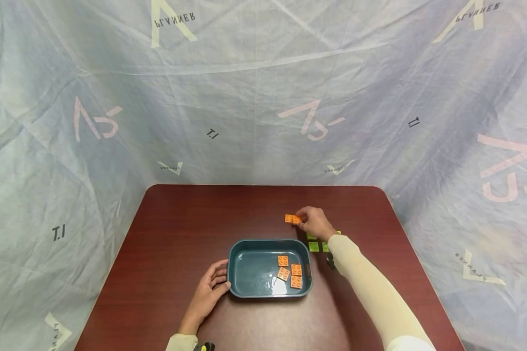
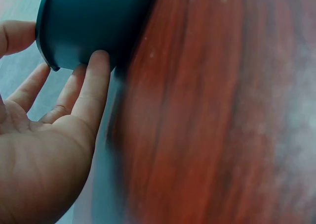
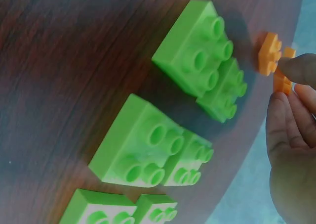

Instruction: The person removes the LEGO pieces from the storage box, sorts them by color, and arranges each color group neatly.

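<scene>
In the head view, my left hand (image 1: 208,296) holds the left end of a dark teal tray (image 1: 270,295). Its thumb is at the rim and its fingertips (image 2: 100,58) lie against the outer wall. Several orange building blocks (image 1: 283,261) lie inside the tray, toward its right side. Beyond the tray's far right corner, my right hand (image 1: 317,224) pinches an orange building block (image 3: 282,83) between thumb and fingers. Another orange block (image 3: 268,54) sits right beside it on the table. Several green building blocks (image 3: 193,51) are grouped near the right wrist, partly hidden by the arm in the head view.
Everything stands on a reddish-brown wooden table (image 1: 193,214) with rounded far corners. Pale printed fabric (image 1: 254,107) hangs behind it and along both sides. The right forearm (image 1: 373,287) reaches across the table's right part.
</scene>
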`<state>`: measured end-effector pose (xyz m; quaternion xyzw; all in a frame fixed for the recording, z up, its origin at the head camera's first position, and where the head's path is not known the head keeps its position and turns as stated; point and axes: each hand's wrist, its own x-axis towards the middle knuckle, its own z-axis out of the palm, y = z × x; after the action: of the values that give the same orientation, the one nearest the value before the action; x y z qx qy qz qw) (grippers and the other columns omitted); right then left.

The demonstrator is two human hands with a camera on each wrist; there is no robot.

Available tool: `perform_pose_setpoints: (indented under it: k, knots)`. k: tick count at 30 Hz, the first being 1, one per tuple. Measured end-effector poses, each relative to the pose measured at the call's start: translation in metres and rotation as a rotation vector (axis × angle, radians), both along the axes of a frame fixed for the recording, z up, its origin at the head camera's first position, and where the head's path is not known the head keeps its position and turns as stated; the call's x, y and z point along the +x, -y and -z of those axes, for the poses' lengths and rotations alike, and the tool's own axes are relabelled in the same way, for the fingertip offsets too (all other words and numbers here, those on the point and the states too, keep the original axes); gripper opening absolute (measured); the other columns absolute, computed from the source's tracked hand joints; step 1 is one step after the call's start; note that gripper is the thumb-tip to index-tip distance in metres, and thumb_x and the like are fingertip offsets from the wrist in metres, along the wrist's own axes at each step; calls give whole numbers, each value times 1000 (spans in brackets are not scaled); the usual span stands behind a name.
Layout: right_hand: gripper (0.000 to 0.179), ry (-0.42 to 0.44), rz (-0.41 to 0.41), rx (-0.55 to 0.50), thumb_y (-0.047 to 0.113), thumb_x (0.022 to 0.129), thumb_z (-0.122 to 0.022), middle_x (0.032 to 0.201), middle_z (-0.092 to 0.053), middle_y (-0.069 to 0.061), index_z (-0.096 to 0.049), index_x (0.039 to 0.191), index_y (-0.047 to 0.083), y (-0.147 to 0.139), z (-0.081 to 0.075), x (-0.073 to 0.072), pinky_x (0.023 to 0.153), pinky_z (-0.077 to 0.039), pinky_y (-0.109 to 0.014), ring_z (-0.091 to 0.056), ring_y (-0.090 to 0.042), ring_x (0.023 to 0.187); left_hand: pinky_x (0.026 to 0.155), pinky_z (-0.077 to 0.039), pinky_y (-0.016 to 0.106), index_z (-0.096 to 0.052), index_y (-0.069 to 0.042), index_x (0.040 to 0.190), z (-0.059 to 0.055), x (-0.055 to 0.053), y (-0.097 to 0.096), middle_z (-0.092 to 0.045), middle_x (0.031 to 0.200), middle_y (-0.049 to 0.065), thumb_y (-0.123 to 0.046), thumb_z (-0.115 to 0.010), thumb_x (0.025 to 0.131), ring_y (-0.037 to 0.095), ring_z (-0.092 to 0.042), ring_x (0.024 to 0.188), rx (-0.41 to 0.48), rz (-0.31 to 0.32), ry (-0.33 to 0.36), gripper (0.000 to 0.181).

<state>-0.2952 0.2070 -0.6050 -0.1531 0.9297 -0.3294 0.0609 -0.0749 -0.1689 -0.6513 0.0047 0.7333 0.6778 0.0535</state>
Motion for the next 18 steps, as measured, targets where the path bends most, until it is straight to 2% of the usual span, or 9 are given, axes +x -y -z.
perform_pose_setpoints:
  k: [6,18]
  knots:
    - [31,4,13,21,7,93,-78,110,-75,-12,-74,124,4,-5,12,-11,79,-62,-40,-71,-25,98,94,-55,26,-52,-18,154,0,1,1,-63,140,20,-3,-73,97,36,-62,122,9,-3,-7,63]
    - [31,38,5,56,6,94,-76,115,-74,-15,-74,124,2,-13,19,-23,84,-62,-43,-71,-29,103,95,-54,28,-53,-21,153,0,2,1,-64,138,19,-4,-73,97,35,-62,122,7,-5,0,62]
